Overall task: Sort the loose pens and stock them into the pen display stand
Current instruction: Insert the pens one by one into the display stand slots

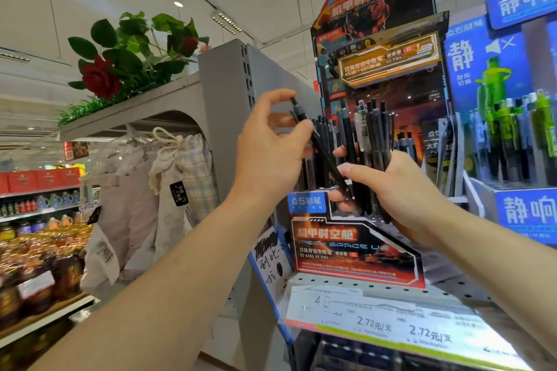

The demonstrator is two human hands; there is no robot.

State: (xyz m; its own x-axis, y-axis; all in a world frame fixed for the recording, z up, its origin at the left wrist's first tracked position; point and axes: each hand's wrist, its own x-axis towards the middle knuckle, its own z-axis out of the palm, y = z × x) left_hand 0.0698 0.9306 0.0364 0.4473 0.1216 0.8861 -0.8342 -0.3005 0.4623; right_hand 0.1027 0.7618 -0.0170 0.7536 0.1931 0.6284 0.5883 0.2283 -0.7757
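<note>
Left grip: our left hand point(271, 144) pinches a single black pen point(321, 147) near its clicker end, thumb and fingertips curled round it, the barrel slanting down to the right.
Right grip: our right hand point(401, 190) is clenched round a bundle of black pens point(367, 141), held upright with clicker ends up, so the lot stays squared while one is drawn off.
Why so held: the single pen's lower tip sits against the bundle by the right thumb; we judge we are separating it for sorting.
Where the pens go: the pen display stand point(355, 250) sits on the shelf point(452, 289) directly behind both hands; stocked black pens point(324, 129) stand in its left compartment.
Edges: the stand's tall printed backboard point(373, 3) rises behind, and a blue neighbouring display point(512, 75) crowds just beside it on the right; a grey shelf upright point(229, 87) closes the left.
Open room: free space lies in front of and above the compartments, so we would bring a pen in from above, tip down.
</note>
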